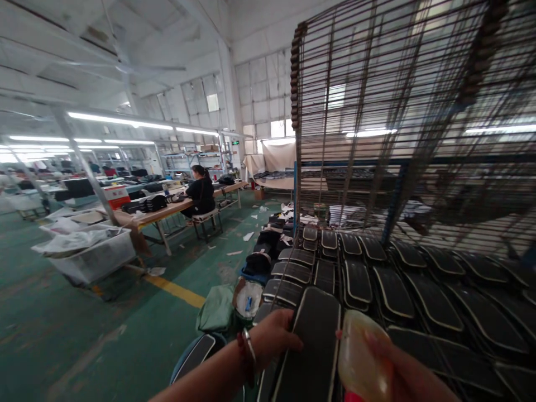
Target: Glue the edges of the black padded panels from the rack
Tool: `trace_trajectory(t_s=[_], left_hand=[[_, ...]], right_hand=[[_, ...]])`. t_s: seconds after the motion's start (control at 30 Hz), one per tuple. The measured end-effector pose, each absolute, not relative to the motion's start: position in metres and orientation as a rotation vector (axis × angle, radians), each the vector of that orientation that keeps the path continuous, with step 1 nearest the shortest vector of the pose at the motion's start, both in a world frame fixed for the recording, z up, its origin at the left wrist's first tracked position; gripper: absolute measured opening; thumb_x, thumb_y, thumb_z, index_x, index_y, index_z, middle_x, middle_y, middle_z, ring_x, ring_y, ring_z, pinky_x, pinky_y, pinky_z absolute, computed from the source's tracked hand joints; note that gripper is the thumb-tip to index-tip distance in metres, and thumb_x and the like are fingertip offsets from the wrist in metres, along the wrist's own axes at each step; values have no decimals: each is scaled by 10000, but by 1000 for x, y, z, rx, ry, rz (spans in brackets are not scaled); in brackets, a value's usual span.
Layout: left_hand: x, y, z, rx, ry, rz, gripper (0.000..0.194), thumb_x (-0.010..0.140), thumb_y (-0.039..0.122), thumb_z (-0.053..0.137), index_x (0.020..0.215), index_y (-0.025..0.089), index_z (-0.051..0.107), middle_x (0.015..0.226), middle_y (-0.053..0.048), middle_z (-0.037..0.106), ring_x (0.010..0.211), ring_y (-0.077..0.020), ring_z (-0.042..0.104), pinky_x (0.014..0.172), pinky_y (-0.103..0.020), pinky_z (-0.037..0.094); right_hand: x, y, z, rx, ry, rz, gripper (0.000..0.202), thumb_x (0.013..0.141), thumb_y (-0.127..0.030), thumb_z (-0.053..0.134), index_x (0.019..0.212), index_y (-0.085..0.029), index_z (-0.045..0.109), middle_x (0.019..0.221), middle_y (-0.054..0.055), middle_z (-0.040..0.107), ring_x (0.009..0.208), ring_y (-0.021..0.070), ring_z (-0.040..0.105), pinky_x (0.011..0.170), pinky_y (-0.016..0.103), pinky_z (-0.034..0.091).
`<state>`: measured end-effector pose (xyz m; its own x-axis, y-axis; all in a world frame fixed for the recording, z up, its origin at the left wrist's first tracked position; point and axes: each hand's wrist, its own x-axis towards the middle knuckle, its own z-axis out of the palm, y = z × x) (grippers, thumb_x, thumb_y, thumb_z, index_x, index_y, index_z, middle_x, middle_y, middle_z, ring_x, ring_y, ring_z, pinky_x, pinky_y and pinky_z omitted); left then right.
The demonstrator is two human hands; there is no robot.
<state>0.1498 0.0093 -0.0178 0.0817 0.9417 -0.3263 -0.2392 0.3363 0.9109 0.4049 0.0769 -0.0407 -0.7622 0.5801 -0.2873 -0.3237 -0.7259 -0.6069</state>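
Note:
A long black panel with rounded corners and a pale edge (315,335) stands out at the front. My left hand (276,338), with a bracelet at the wrist, is closed on its left edge, thumb over the face. Just right of the panel, my right hand (389,357) is closed around a yellowish translucent plastic bottle (358,346) with a red part at its lower end. Some of its fingers are hidden behind the bottle. Beyond both hands, many similar black panels (391,290) lie in rows on a wire rack shelf.
Raised wire shelves (355,111) tower above the panels at right. Left of the rack stand a round tub (249,298), a green bag (215,308) and dark piled pieces (263,251). A white bin (90,259) stands farther left. Someone in black (201,192) sits at a long table.

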Motion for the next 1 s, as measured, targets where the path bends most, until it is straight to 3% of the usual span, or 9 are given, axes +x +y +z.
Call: trace_trajectory(t_s=[0.1,0.27,0.43,0.63,0.8,1.0], left_hand=[[149,5,-15,824,1112,1045,407,577,70,682,947,188,801,843,-40,817,850,-250,748,834,-352,541],[134,-7,-2,855,1004,932,388,653,134,771,1024,238,812,973,-33,841,993,-291,758,951,-416,549],[126,-14,5,855,992,789,386,757,189,772,1117,323,808,1097,-2,836,1180,-327,712,1084,-482,505],[124,-13,-3,833,1035,752,394,758,203,764,1124,345,807,1121,0,837,1177,-367,721,1137,-546,469],[125,-13,-3,811,1058,753,458,713,169,759,1147,309,804,1149,-52,833,1243,-401,689,1133,-566,475],[126,-15,2,797,1089,784,528,721,189,791,1223,350,766,1033,-23,853,1246,-413,688,1111,-612,492]], right_hand=[[418,83,-37,-621,-690,2261,398,824,-405,918,1115,-159,802,1178,182,769,1005,298,764,904,418,631],[445,107,-4,-720,-718,1773,513,631,-483,1022,1037,-256,805,1064,90,803,985,279,743,827,358,650],[459,115,23,-681,-926,1422,418,686,-517,978,968,-268,795,918,54,776,812,249,706,656,314,623],[455,110,24,-636,-1027,1373,424,727,-471,961,1047,-256,787,986,55,769,899,254,701,807,349,590],[456,111,17,-646,-964,1390,389,689,-445,992,961,-252,791,885,18,743,799,198,674,701,276,566],[458,101,12,-697,-853,1427,448,612,-445,1031,944,-232,817,889,50,748,795,204,673,670,267,580]])
